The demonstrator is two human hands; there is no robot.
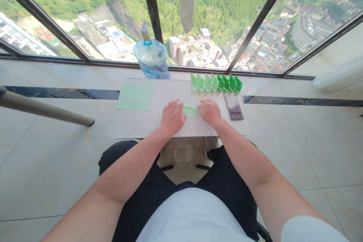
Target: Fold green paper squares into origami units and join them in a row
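A small folded piece of green paper [190, 111] lies on the white table [141, 124] between my hands. My left hand [172, 117] rests palm down on its left end, fingers pressed onto the paper. My right hand [210, 112] presses its right end with curled fingers. A flat stack of pale green sheets [135, 96] lies to the left. Behind my hands stands a row of several folded green paper shapes [216, 82] along the table's far edge.
A phone [234, 107] lies right of my right hand. A large water bottle [151, 57] stands on the floor by the window. A grey pole [42, 109] juts in from the left. Tiled floor surrounds the small table.
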